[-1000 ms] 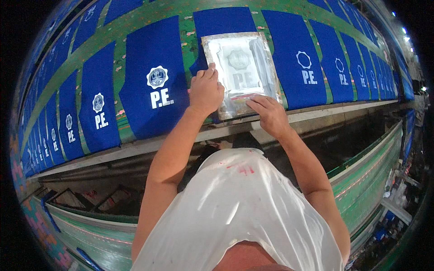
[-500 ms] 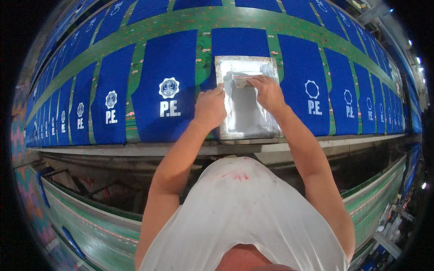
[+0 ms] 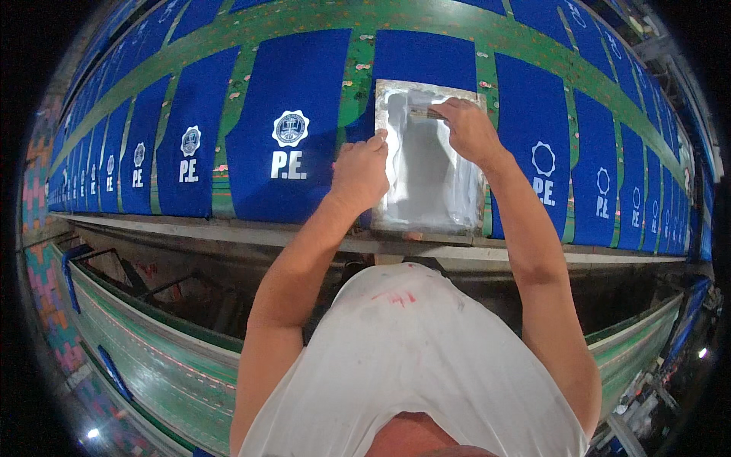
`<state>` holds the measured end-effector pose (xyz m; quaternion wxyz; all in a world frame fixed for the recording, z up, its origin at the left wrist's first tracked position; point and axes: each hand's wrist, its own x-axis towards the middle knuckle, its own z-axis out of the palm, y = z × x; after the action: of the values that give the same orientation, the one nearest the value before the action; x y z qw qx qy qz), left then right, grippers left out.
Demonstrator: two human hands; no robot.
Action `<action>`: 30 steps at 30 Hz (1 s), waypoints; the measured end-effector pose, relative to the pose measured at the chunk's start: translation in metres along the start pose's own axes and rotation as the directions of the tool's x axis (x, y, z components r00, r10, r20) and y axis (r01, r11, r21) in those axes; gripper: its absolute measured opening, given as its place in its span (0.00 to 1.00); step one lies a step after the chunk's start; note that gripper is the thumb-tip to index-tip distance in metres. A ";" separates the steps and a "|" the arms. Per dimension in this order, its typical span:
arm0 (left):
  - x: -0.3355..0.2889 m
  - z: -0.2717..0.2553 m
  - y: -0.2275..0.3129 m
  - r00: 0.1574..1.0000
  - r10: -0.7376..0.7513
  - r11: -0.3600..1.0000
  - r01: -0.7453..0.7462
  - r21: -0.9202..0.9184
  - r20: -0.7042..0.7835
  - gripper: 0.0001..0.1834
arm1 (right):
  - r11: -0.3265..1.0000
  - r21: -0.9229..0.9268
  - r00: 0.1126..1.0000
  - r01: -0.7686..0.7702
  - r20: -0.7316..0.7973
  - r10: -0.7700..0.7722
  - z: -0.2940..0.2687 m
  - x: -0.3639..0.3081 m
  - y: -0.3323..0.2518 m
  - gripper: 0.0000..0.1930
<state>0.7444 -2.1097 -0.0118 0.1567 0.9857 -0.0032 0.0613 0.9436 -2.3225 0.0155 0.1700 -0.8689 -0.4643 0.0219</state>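
Observation:
A silkscreen frame (image 3: 428, 225) with a pale rim and grey-white mesh lies over a blue fabric piece (image 3: 426, 55). My left hand (image 3: 360, 170) is closed around the frame's left edge. With closed fingers, my right hand (image 3: 470, 131) grips a squeegee (image 3: 421, 113) near the far end of the mesh. The squeegee's lower part and the fingertips are hard to make out. To the left lies another blue piece (image 3: 255, 177) bearing a white scalloped emblem and white lettering. The blue piece on the right (image 3: 525, 114) carries only an emblem outline above its lettering.
A long green table (image 3: 358, 65) bears rows of blue fabric pieces, with a pale ledge (image 3: 327, 238) along its near edge. Between this ledge and my shirt runs a dark gap. Behind me stands another green table (image 3: 171, 381), with blue strips hanging at its side.
The squeegee has moved slightly toward the far end of the mesh with my right hand. My left hand stays on the frame's edge. The whole view has shifted and tilted.

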 end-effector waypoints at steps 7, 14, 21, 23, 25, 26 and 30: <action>0.001 0.001 -0.010 0.999 0.041 0.998 -0.042 -0.042 -0.014 0.19 | 0.996 0.036 0.996 0.082 -0.030 -0.081 0.014 -0.093 -0.048 0.29; 0.022 0.013 -0.040 0.977 0.098 0.992 -0.111 -0.059 -0.187 0.25 | 0.996 0.092 1.000 0.011 0.017 -0.012 0.013 -0.178 -0.121 0.32; 0.047 0.008 -0.053 0.992 0.117 0.992 -0.114 0.059 -0.048 0.25 | 0.990 0.119 0.997 -0.075 0.016 0.073 -0.008 -0.160 -0.115 0.27; 0.046 0.005 -0.053 0.997 0.074 0.997 -0.074 -0.007 -0.016 0.25 | 0.975 0.169 0.989 -0.144 0.040 0.139 -0.019 -0.158 -0.118 0.26; 0.047 0.004 -0.053 0.999 0.045 0.996 -0.044 -0.072 0.009 0.25 | 0.982 0.147 0.993 -0.116 -0.009 0.118 -0.009 -0.175 -0.123 0.27; 0.048 0.005 -0.054 0.999 0.037 0.994 -0.035 -0.101 0.017 0.25 | 0.986 0.136 0.994 -0.098 -0.031 0.103 -0.001 -0.183 -0.126 0.28; 0.049 0.004 -0.052 0.997 0.014 0.996 -0.007 -0.090 0.069 0.26 | 0.998 0.043 0.990 -0.035 -0.133 0.040 0.021 -0.192 -0.130 0.25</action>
<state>0.7948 -2.0612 -0.0260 0.2001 0.9793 -0.0167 0.0274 0.7260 -2.4066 0.0139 0.2179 -0.8735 -0.4348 -0.0239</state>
